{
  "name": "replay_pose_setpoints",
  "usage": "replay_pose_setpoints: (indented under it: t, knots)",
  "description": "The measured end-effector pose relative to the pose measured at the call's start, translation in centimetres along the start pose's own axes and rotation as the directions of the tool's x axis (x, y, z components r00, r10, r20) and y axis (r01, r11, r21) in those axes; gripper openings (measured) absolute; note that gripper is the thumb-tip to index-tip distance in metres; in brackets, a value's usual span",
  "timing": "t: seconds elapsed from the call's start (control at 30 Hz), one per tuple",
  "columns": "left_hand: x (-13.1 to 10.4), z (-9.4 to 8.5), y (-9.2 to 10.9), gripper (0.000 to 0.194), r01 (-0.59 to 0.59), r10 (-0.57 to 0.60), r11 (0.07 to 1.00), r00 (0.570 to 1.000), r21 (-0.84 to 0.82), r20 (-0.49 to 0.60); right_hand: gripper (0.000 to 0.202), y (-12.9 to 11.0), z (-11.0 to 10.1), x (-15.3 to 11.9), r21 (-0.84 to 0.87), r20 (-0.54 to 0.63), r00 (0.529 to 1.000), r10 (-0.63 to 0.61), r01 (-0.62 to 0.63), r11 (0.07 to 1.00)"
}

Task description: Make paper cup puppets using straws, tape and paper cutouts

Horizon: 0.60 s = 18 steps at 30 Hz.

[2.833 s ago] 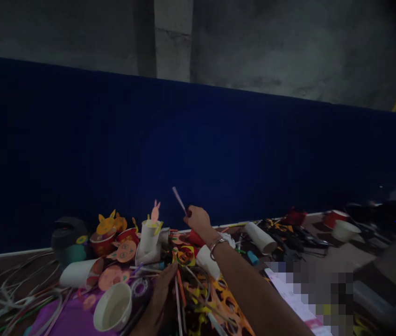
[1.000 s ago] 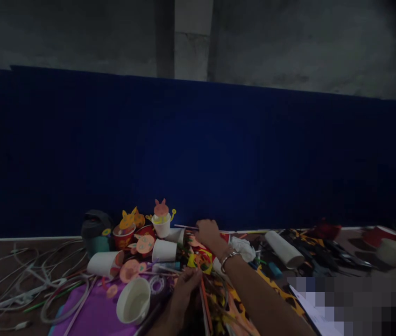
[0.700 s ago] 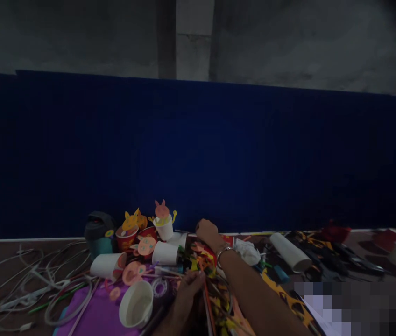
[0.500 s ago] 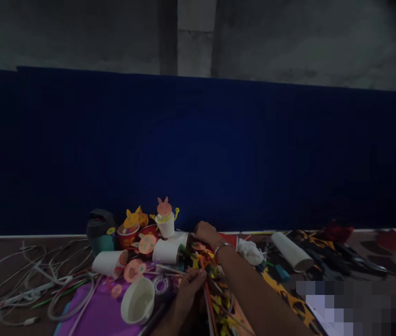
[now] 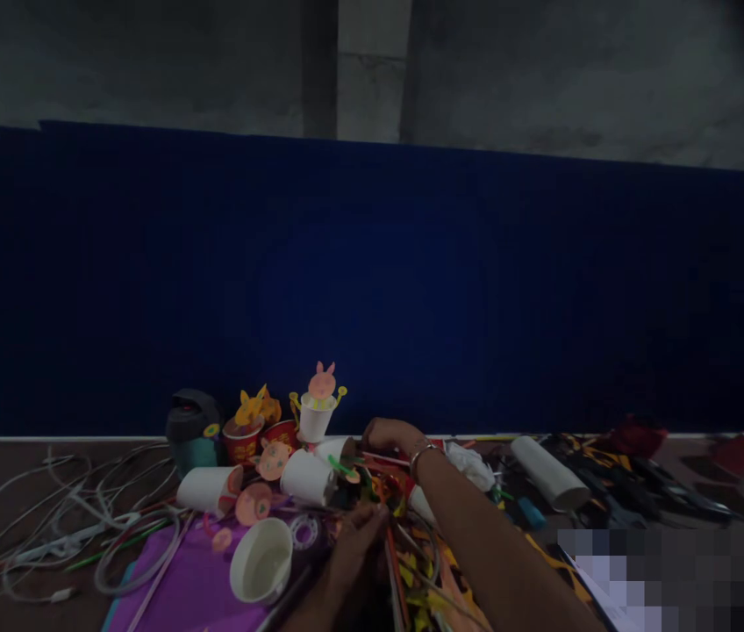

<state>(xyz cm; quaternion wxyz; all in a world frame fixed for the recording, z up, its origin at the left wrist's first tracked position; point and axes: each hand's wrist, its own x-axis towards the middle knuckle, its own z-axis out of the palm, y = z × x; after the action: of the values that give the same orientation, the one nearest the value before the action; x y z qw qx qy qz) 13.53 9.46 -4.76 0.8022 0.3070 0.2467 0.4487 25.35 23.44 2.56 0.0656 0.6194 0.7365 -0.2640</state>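
My right hand [image 5: 390, 434] reaches far forward over the pile of cups and scraps, its fingers bent down; what they hold, if anything, is hidden. A bracelet is on that wrist. Nearer to me, my left hand [image 5: 362, 531] is closed in a pinch above coloured paper scraps [image 5: 421, 606], at the upper end of a thin reddish strip; its grip is too dark to make out. Left of my right hand stands a white cup [image 5: 315, 420] with a pink rabbit-like face and yellow arms. White cups [image 5: 308, 478] lie on their sides between the hands and that figure.
A white bowl-like cup [image 5: 261, 560] sits on purple sheets [image 5: 181, 584]. Loose white cables [image 5: 75, 509] spread at the left, beside a dark and teal container [image 5: 193, 434]. A white roll [image 5: 549, 474], crumpled white material [image 5: 470, 465] and dark tools lie at the right. A blue panel [image 5: 372, 281] stands behind.
The rabbit-faced cup has shifted slightly right and up. White cups near my right hand have turned or shifted, and a green strip shows there. My left hand stays nearly in place.
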Motion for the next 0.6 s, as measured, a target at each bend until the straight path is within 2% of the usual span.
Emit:
replay_pose_setpoints:
  t: [0.1,0.2,0.47,0.6]
  knots:
    - [0.0,0.0,-0.1,0.034,0.006,-0.006,1.0,1.0,-0.013,0.005,0.03,0.0,-0.3,-0.3,0.141,0.107,0.993,-0.054,0.039,0.989]
    - [-0.2,0.2,0.0,0.031,0.013,-0.012,1.0,1.0,-0.018,0.009,0.029,-0.6,-0.1,-0.4,0.252,0.141,0.984,-0.113,0.075,0.965]
    - [-0.2,0.1,0.0,0.033,0.026,-0.028,0.999,0.998,0.032,0.055,0.019,-2.7,0.3,-0.8,0.394,0.061,0.979,-0.195,0.156,0.906]
    - [0.0,-0.2,-0.4,0.034,0.025,-0.03,0.998,0.997,0.06,0.07,0.019,-3.9,1.6,-2.1,0.422,0.052,0.964,-0.262,0.217,0.88]
